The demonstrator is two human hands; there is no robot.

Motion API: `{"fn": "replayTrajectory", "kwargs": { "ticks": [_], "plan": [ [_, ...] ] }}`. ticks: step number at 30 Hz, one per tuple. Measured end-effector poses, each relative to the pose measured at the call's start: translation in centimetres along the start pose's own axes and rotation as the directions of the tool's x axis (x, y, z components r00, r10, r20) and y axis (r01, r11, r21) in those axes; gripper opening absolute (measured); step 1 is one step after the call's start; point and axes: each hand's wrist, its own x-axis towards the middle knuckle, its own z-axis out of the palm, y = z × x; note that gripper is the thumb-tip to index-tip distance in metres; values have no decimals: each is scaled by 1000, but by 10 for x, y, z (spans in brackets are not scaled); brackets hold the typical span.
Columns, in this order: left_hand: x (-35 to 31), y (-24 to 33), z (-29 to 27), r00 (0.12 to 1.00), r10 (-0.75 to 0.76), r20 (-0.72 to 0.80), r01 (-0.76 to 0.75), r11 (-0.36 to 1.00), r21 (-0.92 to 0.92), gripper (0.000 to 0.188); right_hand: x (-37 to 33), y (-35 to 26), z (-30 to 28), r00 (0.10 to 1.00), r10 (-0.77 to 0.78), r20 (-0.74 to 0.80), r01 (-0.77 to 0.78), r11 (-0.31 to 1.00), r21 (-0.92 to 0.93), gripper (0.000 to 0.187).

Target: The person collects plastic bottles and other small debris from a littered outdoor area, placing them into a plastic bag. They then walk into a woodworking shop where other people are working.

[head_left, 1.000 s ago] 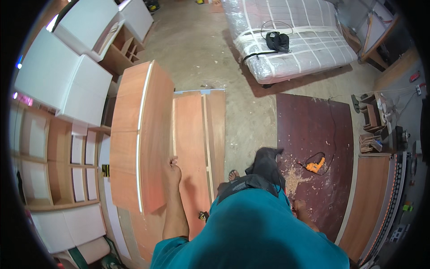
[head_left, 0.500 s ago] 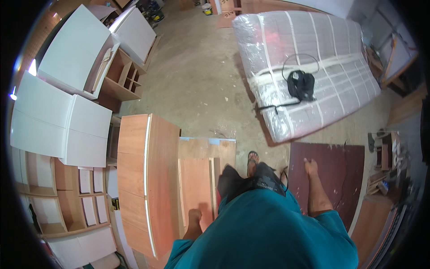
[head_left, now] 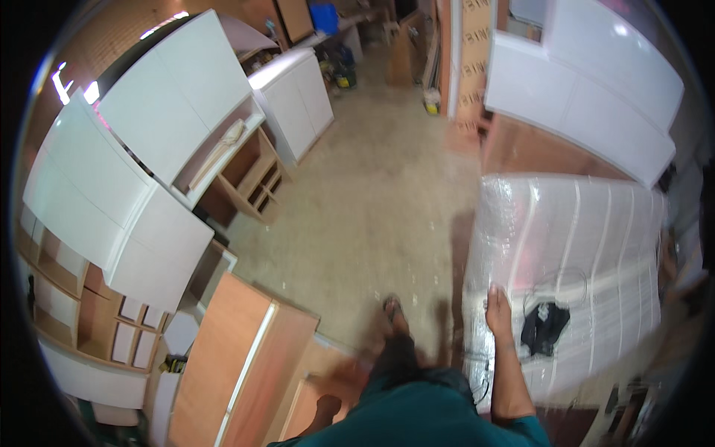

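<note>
My right hand [head_left: 497, 307] hangs out in front of me on the right, its fingers curled in, with nothing seen in it. From this view it overlaps the near left part of a large plastic-wrapped bundle [head_left: 514, 223]; whether it touches cannot be told. On that bundle lies a crumpled black bag or cloth [head_left: 544, 328] with a thin dark loop beside it. Low on the left, my left hand [head_left: 328, 407] is dark and blurred, its fingers not clear. It is nearest to a wooden cabinet [head_left: 231, 343] with a white edge strip.
White cabinets [head_left: 160, 97] and open wooden shelving [head_left: 97, 320] line the left side. A low white cabinet [head_left: 294, 100] stands farther back. Concrete floor [head_left: 357, 201] runs between them and the bundle. White panels [head_left: 581, 82] rise behind the bundle, beside a tan printed board [head_left: 471, 67].
I have stepped forward and the view has tilted up toward the far end. The wrapped bundle and wooden cabinet now sit lower in view. My right arm reaches farther forward.
</note>
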Motion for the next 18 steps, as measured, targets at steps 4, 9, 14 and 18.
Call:
{"fn": "replayTrajectory", "kwargs": {
  "ticks": [4, 9, 14, 18],
  "plan": [
    [136, -10, -203, 881, -373, -290, 142, 795, -590, 29, 109, -34, 46, 988, -134, -72, 124, 983, -136, 52],
    [203, -42, -495, 702, -514, -493, -209, 513, -832, 27, 248, -83, 76, 1000, 10, -25, -9, 1000, 12, 53],
    [292, -49, -664, 561, -533, -634, -224, 639, -736, 21, 385, -95, 110, 981, 87, -176, -45, 973, 227, 70],
    [420, -47, -679, 583, -538, -608, -211, 623, -753, 21, 513, -100, 136, 975, 106, -197, -78, 986, 146, 65]
  ]
}}
